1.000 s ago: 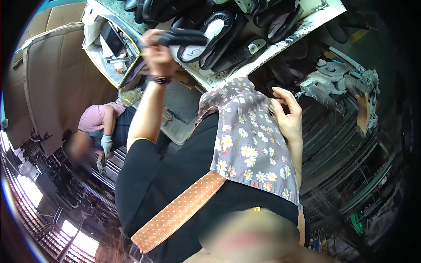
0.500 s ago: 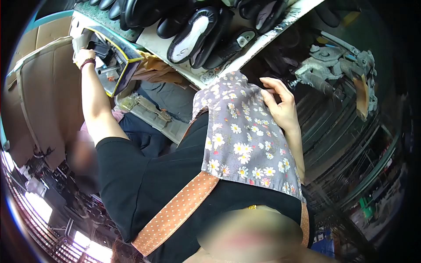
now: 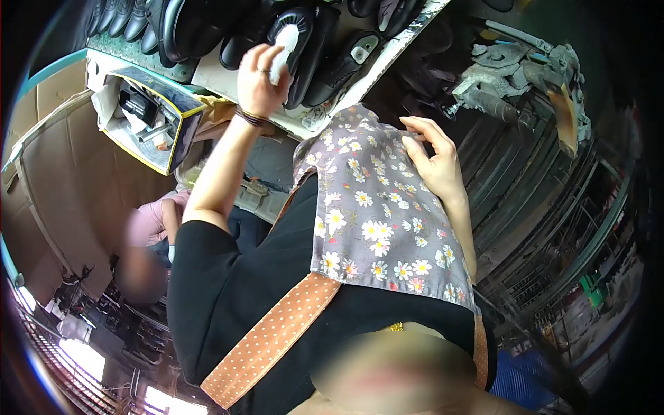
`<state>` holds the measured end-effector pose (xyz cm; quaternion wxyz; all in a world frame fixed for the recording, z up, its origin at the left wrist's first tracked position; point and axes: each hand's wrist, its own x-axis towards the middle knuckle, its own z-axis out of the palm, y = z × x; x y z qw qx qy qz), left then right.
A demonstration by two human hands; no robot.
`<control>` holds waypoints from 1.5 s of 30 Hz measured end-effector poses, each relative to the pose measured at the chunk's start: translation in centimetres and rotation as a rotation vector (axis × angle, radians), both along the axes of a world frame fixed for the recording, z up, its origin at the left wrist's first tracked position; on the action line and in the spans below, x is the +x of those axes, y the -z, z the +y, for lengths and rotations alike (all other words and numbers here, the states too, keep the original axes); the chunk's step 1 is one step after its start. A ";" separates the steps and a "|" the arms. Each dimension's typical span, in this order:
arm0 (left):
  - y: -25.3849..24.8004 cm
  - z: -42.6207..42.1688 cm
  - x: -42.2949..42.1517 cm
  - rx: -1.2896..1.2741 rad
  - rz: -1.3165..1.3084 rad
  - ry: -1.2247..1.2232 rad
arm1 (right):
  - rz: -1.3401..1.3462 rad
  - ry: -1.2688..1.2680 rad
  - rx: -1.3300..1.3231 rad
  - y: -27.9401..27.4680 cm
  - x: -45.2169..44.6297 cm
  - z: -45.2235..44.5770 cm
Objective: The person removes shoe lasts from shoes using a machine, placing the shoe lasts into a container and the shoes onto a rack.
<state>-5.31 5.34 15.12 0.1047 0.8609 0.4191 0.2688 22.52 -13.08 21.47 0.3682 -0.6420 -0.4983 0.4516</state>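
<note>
My left hand [image 3: 261, 86] is raised at the edge of the shoe rack, with nothing seen in its loosely bent, parted fingers. It overlaps a black shoe [image 3: 299, 26] with a white insole; whether they touch cannot be told. Beside that shoe lies another black shoe [image 3: 346, 69] with a pale patch inside. My right hand [image 3: 437, 158] holds nothing and lies against the side of the flowered apron [image 3: 380, 200], its fingers slightly bent and apart.
A yellow-edged box [image 3: 173, 149] at the left holds a black object [image 3: 138, 105] and metal pieces. More black shoes [image 3: 187, 34] fill the pale rack [image 3: 377, 76]. A metal machine part [image 3: 494, 79] stands at right. Another person in a pink top [image 3: 153, 220] is at left.
My left hand held a dark, elongated object, then reached to the yellow-edged box; now it is back by the shoes without it. My right hand has stayed by the apron.
</note>
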 end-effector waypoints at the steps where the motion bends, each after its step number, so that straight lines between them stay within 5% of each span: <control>1: 1.6 -1.0 -0.1 -0.012 -0.003 -0.087 | -0.018 0.002 0.012 0.0 0.2 -0.3; 6: 6.0 -2.3 -1.6 -0.036 0.141 -0.448 | 0.022 0.111 -0.012 0.6 0.6 -1.7; 16: 7.0 2.1 3.1 -0.210 0.359 -0.605 | 0.014 0.028 0.021 1.3 -1.3 -2.2; 20: 6.3 2.7 1.8 -0.180 0.258 -0.503 | 0.032 0.085 0.019 1.5 -0.8 -4.0; 26: 1.8 1.9 3.1 -0.414 -0.368 -0.155 | 0.135 0.178 0.078 3.1 0.1 -4.1; 30: -8.7 -2.1 9.8 -0.789 -0.622 0.100 | 0.296 0.168 0.189 0.8 -0.2 -1.5; 32: -12.4 -4.0 12.9 -0.731 -0.622 0.308 | 0.461 0.097 0.348 0.2 -0.2 -0.1; 34: -12.3 -4.3 15.1 -0.734 -0.575 0.495 | 0.680 0.239 0.475 -1.7 -0.5 0.8; 40: -8.2 -5.5 22.0 -1.578 -0.788 0.486 | 1.118 0.384 0.126 2.2 2.5 -2.5; 45: -6.3 -7.8 25.1 -1.655 -0.751 0.499 | 1.090 0.710 0.127 2.4 2.1 -5.0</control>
